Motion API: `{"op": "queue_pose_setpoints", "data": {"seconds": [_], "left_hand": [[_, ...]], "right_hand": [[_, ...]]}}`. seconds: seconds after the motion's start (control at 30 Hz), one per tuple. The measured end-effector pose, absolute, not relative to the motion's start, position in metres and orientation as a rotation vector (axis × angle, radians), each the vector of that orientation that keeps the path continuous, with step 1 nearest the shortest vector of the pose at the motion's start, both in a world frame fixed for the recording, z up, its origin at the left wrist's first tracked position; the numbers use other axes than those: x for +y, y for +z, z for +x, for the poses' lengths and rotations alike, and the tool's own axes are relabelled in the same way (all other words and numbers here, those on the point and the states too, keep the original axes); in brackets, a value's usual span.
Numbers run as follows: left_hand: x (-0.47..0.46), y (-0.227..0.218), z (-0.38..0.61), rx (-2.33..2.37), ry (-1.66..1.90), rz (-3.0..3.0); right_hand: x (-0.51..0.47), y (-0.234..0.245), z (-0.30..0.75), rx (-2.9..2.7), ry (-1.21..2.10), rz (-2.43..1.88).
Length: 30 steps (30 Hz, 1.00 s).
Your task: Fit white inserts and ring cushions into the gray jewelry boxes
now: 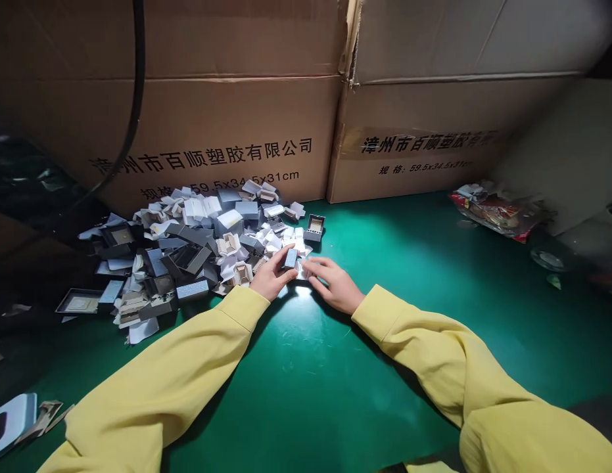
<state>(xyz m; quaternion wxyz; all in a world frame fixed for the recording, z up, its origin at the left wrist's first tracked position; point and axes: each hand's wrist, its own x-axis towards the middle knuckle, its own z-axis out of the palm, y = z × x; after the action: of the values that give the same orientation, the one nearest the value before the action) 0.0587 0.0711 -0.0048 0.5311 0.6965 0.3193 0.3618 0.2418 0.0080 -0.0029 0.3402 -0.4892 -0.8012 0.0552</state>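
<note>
My left hand [273, 274] pinches a small blue-grey box [290, 258] between thumb and fingers, at the right edge of a heap. Close beside it, my right hand [335, 284] has its fingers bent and its fingertips at a small white folded card piece [302, 270], which looks partly covered by the fingers. The heap holds many small dark grey boxes [246, 210] mixed with white folded card inserts [229, 244]. An open small box [315, 227] with a pale lining stands just behind my hands.
Two large cardboard cartons [211, 112] [424, 105] with black print stand along the back of the green table [296, 394]. A black cable [137, 79] hangs at the left. Plastic-wrapped items [497, 210] lie at the back right. A phone-like object [12, 424] lies at the lower left.
</note>
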Motion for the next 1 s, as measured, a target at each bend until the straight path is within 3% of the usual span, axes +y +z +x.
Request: {"op": "queue_pose_setpoints", "data": {"seconds": [0.2,0.47,0.8,1.0], "left_hand": [[0.060,0.002,0.058,0.804,0.894,1.908],[0.051,0.005,0.055,0.648,0.981,2.020],[0.052,-0.004,0.068,0.754,0.949,1.659],[0.046,-0.001,0.074,0.970,0.805,1.635]], "right_hand": [[0.014,0.002,0.247,-1.674,0.359,-1.636],[0.017,0.011,0.251,-1.507,1.104,-1.466],[0.018,0.003,0.249,-1.379,0.987,-1.498],[0.009,0.005,0.227,-1.097,1.302,-1.283]]}}
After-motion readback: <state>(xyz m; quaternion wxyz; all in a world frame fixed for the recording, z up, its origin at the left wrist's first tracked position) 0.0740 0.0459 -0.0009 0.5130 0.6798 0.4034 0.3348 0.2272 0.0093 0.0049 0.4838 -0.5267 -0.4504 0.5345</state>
